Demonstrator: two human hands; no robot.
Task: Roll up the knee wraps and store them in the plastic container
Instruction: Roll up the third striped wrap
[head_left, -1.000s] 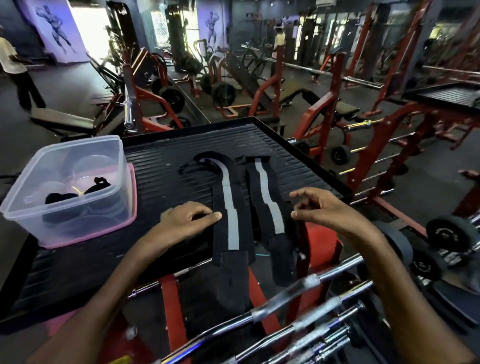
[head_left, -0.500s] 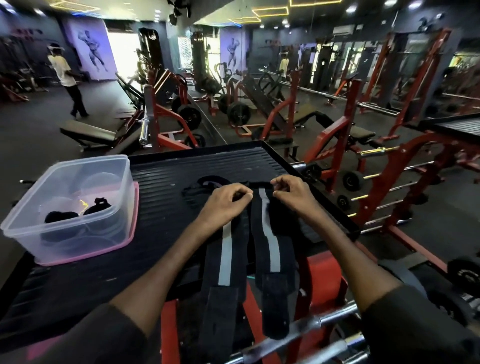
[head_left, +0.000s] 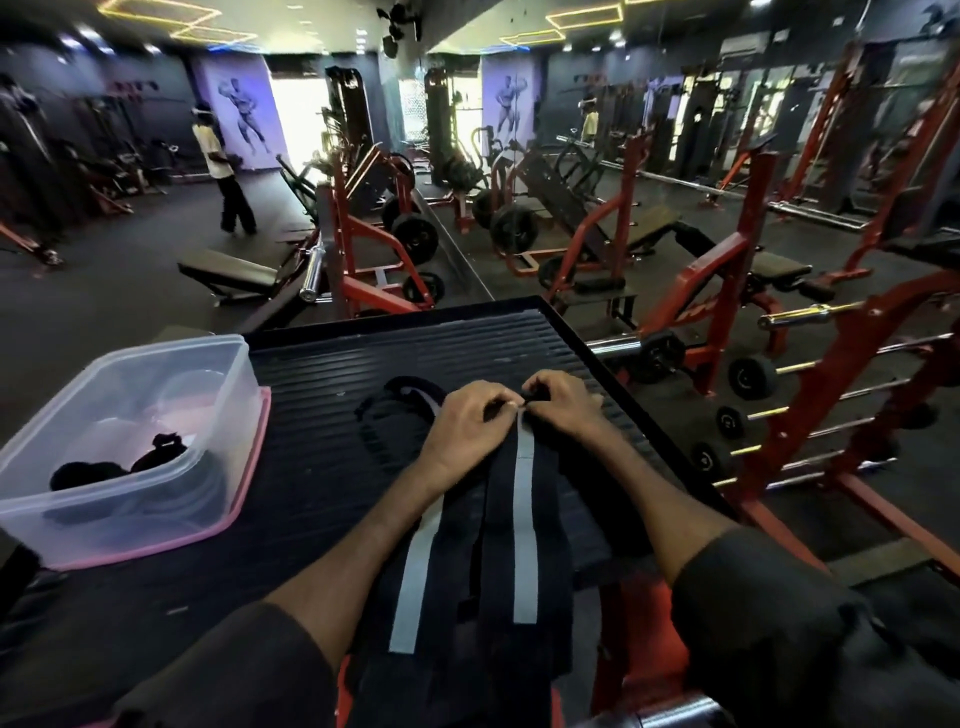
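Both hands' fingers (head_left: 498, 410) now closer together, pinching right knee wrap's (head_left: 523, 499) far end.

Both hands (head_left: 511, 415) on right knee wrap (head_left: 522, 499)

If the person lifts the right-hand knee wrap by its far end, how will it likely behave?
Probably floppy: the right-hand knee wrap lies flat on the ribbed platform and droops over its near edge. Likely light, since both hands, left hand and right hand, pinch it with fingertips only. It should roll up easily.
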